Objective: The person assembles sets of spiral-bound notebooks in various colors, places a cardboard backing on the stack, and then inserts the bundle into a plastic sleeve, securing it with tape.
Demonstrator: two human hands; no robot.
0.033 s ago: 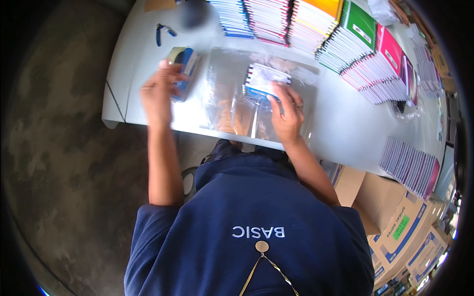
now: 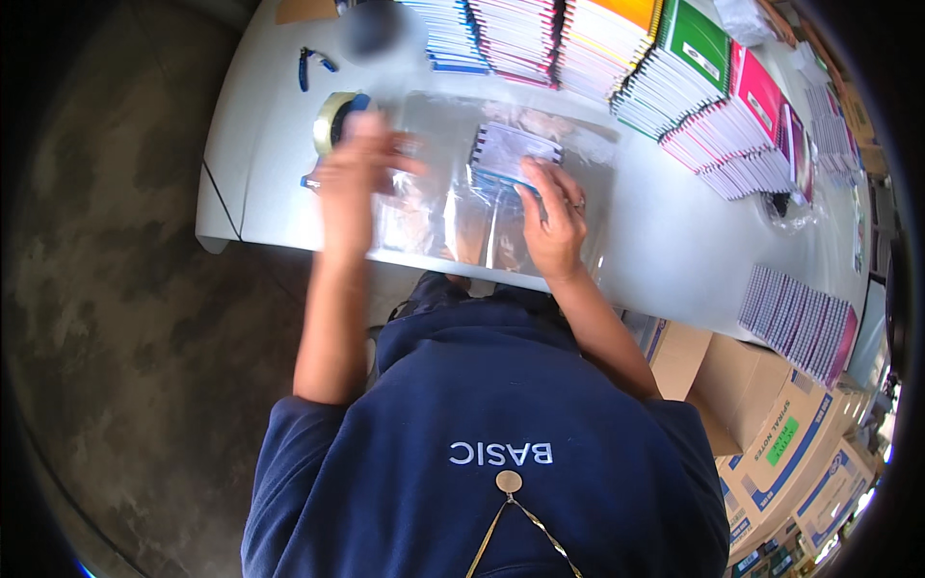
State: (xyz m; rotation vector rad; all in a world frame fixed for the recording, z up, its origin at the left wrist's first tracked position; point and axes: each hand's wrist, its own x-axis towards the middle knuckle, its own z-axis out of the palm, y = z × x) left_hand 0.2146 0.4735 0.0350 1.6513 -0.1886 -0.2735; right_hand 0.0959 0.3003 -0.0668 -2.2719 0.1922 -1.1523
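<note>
Right hand [image 2: 556, 220], fingers loosely parted, touches the right end of the small notebook [image 2: 508, 147], which lies in from the table's [image 2: 674, 231] near edge, long axis roughly along it; blurred left hand [image 2: 355, 178], farther off, grip unclear.

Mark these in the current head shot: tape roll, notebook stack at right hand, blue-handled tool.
Tape roll [image 2: 326, 125]: head view, on its pale yellow side.
Notebook stack [image 2: 515, 148]: head view, on its top face.
Blue-handled tool [image 2: 303, 71]: head view, on one handle.

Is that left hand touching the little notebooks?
Apart: in the head view, clear plastic shows between the blurred left hand and the notebooks.
</note>
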